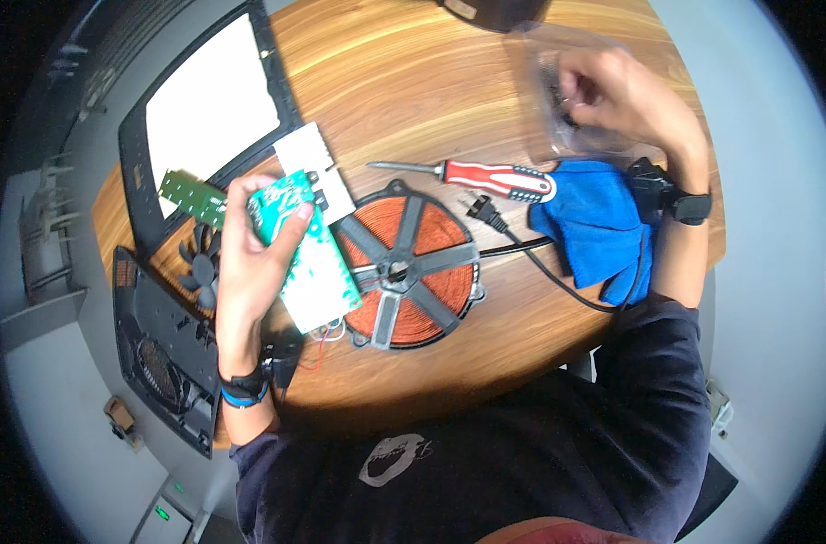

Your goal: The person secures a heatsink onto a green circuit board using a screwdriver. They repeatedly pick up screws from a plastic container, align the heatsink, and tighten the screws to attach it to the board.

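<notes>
My left hand [250, 258] grips a green circuit board [309, 245] by its upper end, holding it above the wooden table [413, 82]. The board's thin wires trail down to a copper induction coil [404, 272] lying flat just to its right. My right hand [612, 95] is at the far right, fingers closed inside a clear plastic bag [558, 91]; what it pinches inside is hidden. A screwdriver with a red and white handle [485, 177] lies between the two hands, beside a blue cloth [599, 222].
A black glass cooktop frame [141, 172] leans at the left. A black plastic base shell with vents [159, 354] and a small fan [200, 263] lie below it. A narrow green strip board [191, 195], a black power cord with plug [522, 249], and a dark object [495, 11] are nearby.
</notes>
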Demonstrator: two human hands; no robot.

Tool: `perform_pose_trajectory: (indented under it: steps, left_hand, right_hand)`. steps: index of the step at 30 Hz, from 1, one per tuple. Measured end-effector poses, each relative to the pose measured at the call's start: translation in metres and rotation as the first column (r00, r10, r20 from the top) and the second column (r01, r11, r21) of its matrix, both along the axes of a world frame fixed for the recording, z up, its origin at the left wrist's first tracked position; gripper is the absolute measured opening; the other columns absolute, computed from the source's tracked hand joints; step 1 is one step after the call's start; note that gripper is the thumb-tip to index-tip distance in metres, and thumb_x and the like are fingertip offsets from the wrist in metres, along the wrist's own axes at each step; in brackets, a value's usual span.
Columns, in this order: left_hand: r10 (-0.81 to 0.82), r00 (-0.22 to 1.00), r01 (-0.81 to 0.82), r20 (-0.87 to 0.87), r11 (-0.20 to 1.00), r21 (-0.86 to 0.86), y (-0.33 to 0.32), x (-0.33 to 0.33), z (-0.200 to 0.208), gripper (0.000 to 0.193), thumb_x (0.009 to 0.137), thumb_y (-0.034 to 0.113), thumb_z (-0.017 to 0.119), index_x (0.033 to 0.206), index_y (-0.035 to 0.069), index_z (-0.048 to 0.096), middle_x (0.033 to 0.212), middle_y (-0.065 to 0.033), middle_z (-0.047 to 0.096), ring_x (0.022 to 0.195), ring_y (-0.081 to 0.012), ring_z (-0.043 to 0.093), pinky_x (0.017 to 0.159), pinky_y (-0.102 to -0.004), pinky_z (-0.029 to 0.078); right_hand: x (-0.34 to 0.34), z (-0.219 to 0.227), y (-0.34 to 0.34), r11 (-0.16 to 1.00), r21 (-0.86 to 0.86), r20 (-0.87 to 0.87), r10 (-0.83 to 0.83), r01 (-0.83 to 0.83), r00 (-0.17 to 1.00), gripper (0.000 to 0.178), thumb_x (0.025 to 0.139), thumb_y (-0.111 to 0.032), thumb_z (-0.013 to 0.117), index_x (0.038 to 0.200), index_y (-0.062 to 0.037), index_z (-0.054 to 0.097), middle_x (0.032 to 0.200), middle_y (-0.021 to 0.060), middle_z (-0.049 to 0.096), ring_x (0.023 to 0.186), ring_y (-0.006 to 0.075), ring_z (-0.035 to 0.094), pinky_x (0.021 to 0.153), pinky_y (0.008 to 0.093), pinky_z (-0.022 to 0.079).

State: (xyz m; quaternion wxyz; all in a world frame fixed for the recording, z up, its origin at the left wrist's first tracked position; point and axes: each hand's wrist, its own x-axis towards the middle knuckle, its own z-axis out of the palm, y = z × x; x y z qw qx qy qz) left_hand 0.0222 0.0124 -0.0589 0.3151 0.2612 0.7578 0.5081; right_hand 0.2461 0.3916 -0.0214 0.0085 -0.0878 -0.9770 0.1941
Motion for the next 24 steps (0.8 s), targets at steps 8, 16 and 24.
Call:
perform_pose_trajectory:
  steps: [8,16,24]
  left_hand:
    - [-0.016,1.0,0.016,0.0,0.996,0.091,0.005,0.001,0.005,0.038,0.097,0.003,0.078,0.122,0.005,0.05,0.101,-0.0051,0.072,0.091,-0.0087,0.068,0.075,-0.0251,0.057]
    - [-0.034,0.993,0.053,-0.116,0.985,0.166,-0.002,0.004,0.007,0.04,0.097,0.008,0.08,0.124,0.004,0.051,0.103,-0.0073,0.072,0.097,-0.0106,0.069,0.079,-0.0275,0.059]
    - [-0.09,0.989,0.115,-0.118,0.969,0.221,-0.007,-0.001,0.006,0.041,0.095,0.01,0.082,0.125,0.005,0.055,0.106,-0.0024,0.067,0.097,-0.0073,0.063,0.082,-0.0244,0.055]
  right_hand:
    - [0.009,0.037,-0.02,0.995,-0.041,-0.106,-0.094,0.09,0.99,0.012,0.093,-0.005,0.074,0.1,0.0007,0.067,0.086,0.0061,0.069,0.082,0.0157,0.069,0.076,0.0317,0.057]
    - [-0.039,0.055,-0.109,0.987,-0.109,-0.228,0.095,-0.122,0.969,0.02,0.093,-0.017,0.08,0.1,-0.001,0.07,0.088,0.0068,0.07,0.083,0.017,0.07,0.076,0.0317,0.058]
    - [-0.09,0.039,-0.164,0.923,-0.184,-0.261,0.287,-0.339,0.922,0.015,0.093,-0.008,0.077,0.104,0.001,0.071,0.091,0.016,0.073,0.084,0.0274,0.075,0.077,0.036,0.06]
